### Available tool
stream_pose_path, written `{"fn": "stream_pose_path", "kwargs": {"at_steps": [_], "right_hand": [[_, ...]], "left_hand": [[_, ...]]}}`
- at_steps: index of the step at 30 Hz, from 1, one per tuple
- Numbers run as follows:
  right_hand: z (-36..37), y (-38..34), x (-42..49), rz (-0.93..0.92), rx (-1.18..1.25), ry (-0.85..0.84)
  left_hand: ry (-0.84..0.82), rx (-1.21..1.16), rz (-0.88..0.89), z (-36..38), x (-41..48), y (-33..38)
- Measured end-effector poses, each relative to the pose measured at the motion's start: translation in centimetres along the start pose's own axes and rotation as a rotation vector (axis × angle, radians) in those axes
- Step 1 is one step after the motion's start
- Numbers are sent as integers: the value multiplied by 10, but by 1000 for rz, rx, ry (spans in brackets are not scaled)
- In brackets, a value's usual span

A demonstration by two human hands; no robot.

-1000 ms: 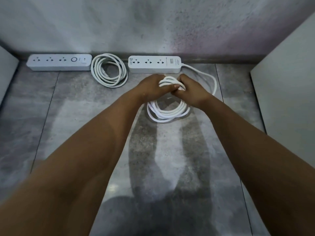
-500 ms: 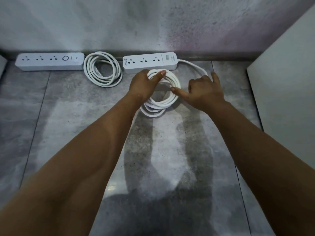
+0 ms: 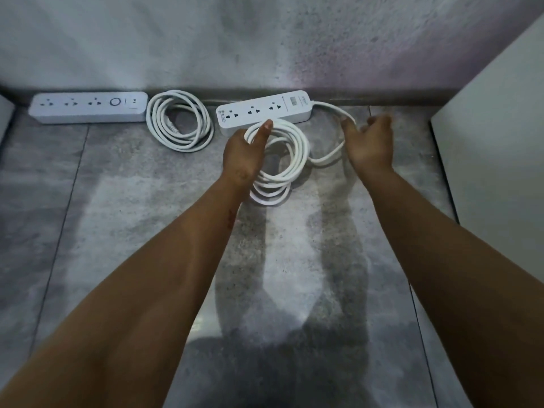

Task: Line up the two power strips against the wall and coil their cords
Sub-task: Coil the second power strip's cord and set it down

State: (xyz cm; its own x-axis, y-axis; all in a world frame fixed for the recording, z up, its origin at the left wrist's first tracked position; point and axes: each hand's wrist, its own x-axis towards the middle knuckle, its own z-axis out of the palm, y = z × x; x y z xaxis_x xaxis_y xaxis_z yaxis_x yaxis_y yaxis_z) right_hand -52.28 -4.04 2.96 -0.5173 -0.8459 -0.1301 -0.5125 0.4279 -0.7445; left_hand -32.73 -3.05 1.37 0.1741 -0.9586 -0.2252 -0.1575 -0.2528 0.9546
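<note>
**A:** What is the left hand doing?

**B:** The left hand (image 3: 243,156) holds the half-wound cord (image 3: 301,142). One digit lies straight across the top of the loops, and the loops run under the rest of the hand. The coil's far edge overlaps the strip just beyond that fingertip, and its near edge is by the wrist.

**A:** And the right?

**B:** The right hand (image 3: 371,145) is blurred, with its fingers loose and parted, gripping nothing. One fingertip touches the free run of cord. That run leaves the strip's end beyond the hand, bends round its fingers and passes back between the two hands into the coil.

**A:** Where are the strips?

**B:** The nearer power strip (image 3: 265,111) lies just past the left hand's fingertip, askew. The end toward the right hand is at the wall, and the other end is swung away from it. The second power strip (image 3: 88,107) is well off to the left of the left hand, flat along the foot of the wall. Its own wound cord (image 3: 153,122) lies flat between the two strips.

**A:** And the room?

**B:** The floor (image 3: 147,231) is grey mottled tile with dark joints. A glossy patch under the forearms carries their shadows. Beyond both hands is a rough, stained grey wall (image 3: 206,39) with a dark band at its foot. A plain white panel (image 3: 500,113) stands to the right of the right hand.
</note>
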Motion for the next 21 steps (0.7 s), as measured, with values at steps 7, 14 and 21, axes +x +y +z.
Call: {"fn": "stream_pose_path", "kwargs": {"at_steps": [7,14,21], "right_hand": [[8,-6,-13,240,206,-365],[16,-10,-13,323,348,-435],[7,-8,-22,449,516,-646]], "left_hand": [[64,-159,-136,6,3,3],[60,-497,-357,33,1,19],[-21,-627,-370,44,4,24]]}}
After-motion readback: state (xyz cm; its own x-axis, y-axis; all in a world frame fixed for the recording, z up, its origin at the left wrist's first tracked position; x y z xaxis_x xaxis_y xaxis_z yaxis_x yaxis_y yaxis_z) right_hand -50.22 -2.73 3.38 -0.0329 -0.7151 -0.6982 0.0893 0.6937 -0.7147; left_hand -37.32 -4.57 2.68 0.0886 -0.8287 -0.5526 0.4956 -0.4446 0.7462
